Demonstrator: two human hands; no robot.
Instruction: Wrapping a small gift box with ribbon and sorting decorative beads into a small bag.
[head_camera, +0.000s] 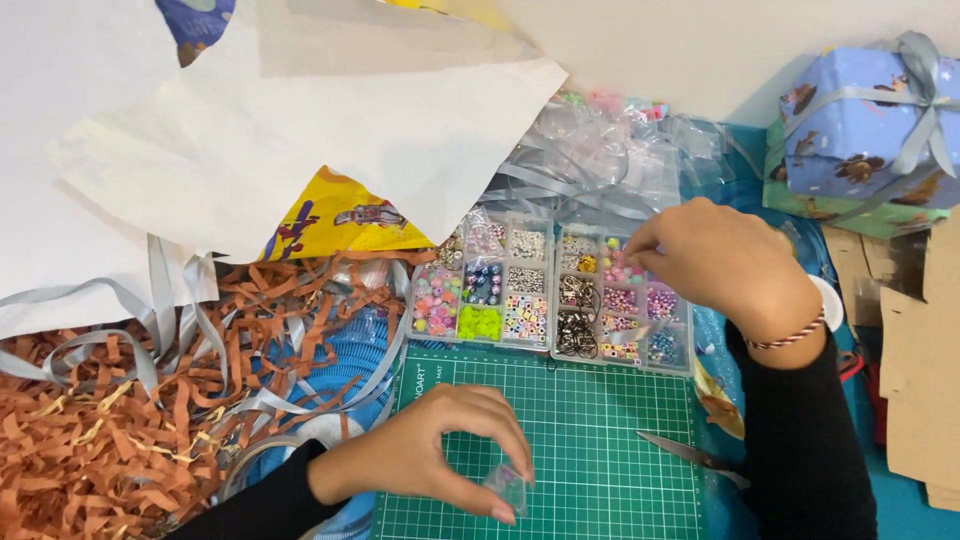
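My left hand (440, 440) rests on a green cutting mat (600, 440) and pinches a small clear plastic bag (508, 485) between thumb and fingertips. My right hand (715, 262) reaches over two clear compartment boxes of colourful beads (520, 290), its fingertips pinched together above a compartment of pink beads (622, 270) in the right box. Whether a bead sits between those fingers I cannot tell. A braided bracelet (790, 338) circles my right wrist.
Scissors (690, 455) lie on the mat's right edge. Shredded brown paper (110, 430) and grey ribbon (150, 320) cover the left. White and yellow wrapping sheets (330, 120) lie at the back, clear bags (610, 150) behind the boxes. A wrapped blue gift (870, 120) and cardboard (925, 370) stand at right.
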